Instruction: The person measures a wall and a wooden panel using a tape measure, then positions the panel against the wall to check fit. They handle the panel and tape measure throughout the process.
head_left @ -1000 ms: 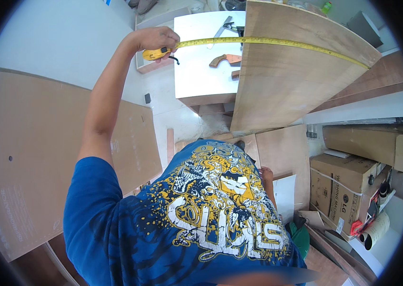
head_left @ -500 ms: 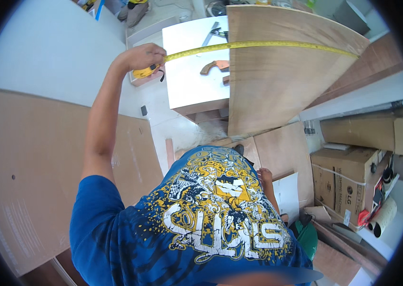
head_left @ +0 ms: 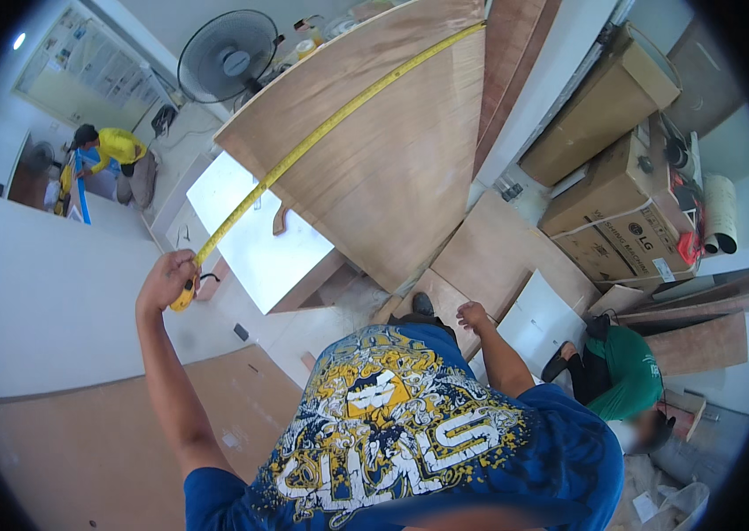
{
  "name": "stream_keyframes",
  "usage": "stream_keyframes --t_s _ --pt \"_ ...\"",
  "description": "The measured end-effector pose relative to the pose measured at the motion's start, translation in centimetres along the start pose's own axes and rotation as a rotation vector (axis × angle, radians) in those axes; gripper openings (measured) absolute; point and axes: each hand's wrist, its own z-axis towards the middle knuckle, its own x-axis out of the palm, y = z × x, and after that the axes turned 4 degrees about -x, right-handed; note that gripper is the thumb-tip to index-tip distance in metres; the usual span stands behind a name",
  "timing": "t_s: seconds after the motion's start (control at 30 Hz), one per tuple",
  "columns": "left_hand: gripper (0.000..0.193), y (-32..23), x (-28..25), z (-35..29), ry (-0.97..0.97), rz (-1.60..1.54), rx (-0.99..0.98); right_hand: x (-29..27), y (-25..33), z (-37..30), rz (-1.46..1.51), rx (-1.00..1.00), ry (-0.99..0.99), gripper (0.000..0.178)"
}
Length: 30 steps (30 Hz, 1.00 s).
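My left hand [head_left: 169,276] is closed around a yellow tape measure [head_left: 183,296], its dark strap hanging beside the fingers. The yellow blade [head_left: 330,124] is drawn out in a long line across a brown plywood sheet [head_left: 374,168], and its far end reaches the sheet's far right edge. Between my hand and the sheet, the blade spans a white-topped cabinet or box [head_left: 277,265]. A curved wooden piece [head_left: 281,221] lies on that white top, partly beside the sheet. Low by my body, my right hand [head_left: 474,315] hangs with loosely bent fingers apart and nothing visible in it.
A person in green [head_left: 627,372] crouches close on my right; one in yellow [head_left: 122,146] works at far left. A fan [head_left: 228,57] stands beyond the sheet. Cardboard boxes [head_left: 613,212] fill the right side. Boards [head_left: 507,248] and a white panel [head_left: 529,319] lie near my feet.
The view has swung right and up, bringing in the fan and both people more fully. My left hand still grips the tape measure, and the blade stays stretched over the plywood.
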Motion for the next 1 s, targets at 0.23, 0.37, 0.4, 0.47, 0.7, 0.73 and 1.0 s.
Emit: stream_keyframes --t_s 0.23,0.37,0.4,0.47,0.7,0.73,1.0 --pt "0.030 1.5 0.2 0.5 0.023 0.110 0.268 0.0 -1.5 -0.1 0.010 0.022 0.016 0.022" --pt "0.023 2.2 2.4 -0.5 0.020 0.104 0.222 -0.3 -0.9 -1.1 -0.083 0.054 0.095 0.022" --pt "0.023 2.8 3.2 -0.7 0.024 0.106 0.210 -0.3 -0.6 -1.4 -0.087 0.078 0.095 0.022" --pt "0.023 3.1 5.4 -1.3 0.045 0.109 0.268 -0.7 0.3 -1.3 -0.148 0.022 0.114 0.022" --pt "0.024 5.4 18.2 -2.3 0.452 -0.250 0.375 -0.1 4.4 -1.9 -0.031 -0.051 0.102 0.021" --pt "0.023 5.1 19.4 -2.7 0.471 -0.252 0.374 0.6 5.9 -2.3 -0.037 -0.096 0.113 0.021" --pt "0.025 5.2 21.9 -4.6 0.559 -0.548 0.433 8.2 19.4 -11.7 0.077 -0.476 0.384 0.034"
